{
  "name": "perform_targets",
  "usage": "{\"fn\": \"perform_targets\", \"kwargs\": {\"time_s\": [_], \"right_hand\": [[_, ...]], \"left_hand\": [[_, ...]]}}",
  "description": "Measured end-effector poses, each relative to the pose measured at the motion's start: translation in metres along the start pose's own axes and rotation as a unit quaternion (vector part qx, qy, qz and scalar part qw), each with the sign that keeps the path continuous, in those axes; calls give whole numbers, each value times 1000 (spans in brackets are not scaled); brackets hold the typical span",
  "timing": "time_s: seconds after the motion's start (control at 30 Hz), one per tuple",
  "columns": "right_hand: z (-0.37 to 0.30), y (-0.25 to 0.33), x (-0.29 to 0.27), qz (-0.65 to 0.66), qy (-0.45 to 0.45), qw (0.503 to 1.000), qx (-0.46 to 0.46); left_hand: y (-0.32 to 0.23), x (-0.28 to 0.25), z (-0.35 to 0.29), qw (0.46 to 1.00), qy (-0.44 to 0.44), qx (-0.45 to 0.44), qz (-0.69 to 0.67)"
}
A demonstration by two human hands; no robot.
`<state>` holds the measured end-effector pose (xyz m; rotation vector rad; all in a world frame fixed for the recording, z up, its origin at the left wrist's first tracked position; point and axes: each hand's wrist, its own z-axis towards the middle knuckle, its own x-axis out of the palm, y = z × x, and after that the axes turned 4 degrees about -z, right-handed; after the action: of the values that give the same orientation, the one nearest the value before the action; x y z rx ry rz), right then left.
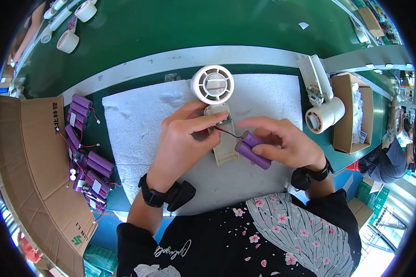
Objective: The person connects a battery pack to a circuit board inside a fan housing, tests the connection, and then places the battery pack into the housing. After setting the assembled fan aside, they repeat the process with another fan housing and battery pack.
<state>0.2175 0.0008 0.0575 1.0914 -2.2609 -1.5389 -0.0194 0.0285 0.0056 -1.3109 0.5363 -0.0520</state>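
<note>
A white handheld fan point(212, 84) lies on the foam sheet, its round grille head away from me and its open handle shell point(227, 152) toward me. Inside the handle a small green circuit board point(226, 121) shows. My left hand point(185, 138) is closed over the board, thumb and index finger pinching the end of the red and black wires point(227, 131); the plug itself is hidden. Those wires run to a purple two-cell battery pack point(253, 150), which my right hand point(286, 143) grips tilted, just right of the handle. My right index finger stretches out above the pack.
Several purple battery packs point(99, 164) with wires lie piled at left, beside a tall cardboard box point(32, 152). The white foam sheet point(138, 111) covers the work area. Another opened fan point(326, 115) and a small carton point(372, 115) stand at right. A metal rail point(138, 64) crosses behind.
</note>
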Motion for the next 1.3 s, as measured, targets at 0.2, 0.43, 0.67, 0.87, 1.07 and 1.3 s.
{"fn": "perform_targets", "kwargs": {"time_s": [0.2,0.43,0.67,0.87,1.07,1.3], "right_hand": [[-2,-16,1,250,96,963,-38],[0,-10,1,131,72,988,-42],[1,-11,11,77,25,996,-48],[6,-9,10,-119,-35,979,-160],[11,-8,19,-137,-88,968,-189],[21,-17,38,-217,-162,933,-239]], "left_hand": [[-1,-2,1,1000,13,-11,13],[-1,-1,1,999,1,22,32],[-3,-5,3,999,24,19,33],[-1,-5,2,999,26,26,34],[-1,-5,2,998,32,41,30],[-4,-10,3,998,51,38,23]]}}
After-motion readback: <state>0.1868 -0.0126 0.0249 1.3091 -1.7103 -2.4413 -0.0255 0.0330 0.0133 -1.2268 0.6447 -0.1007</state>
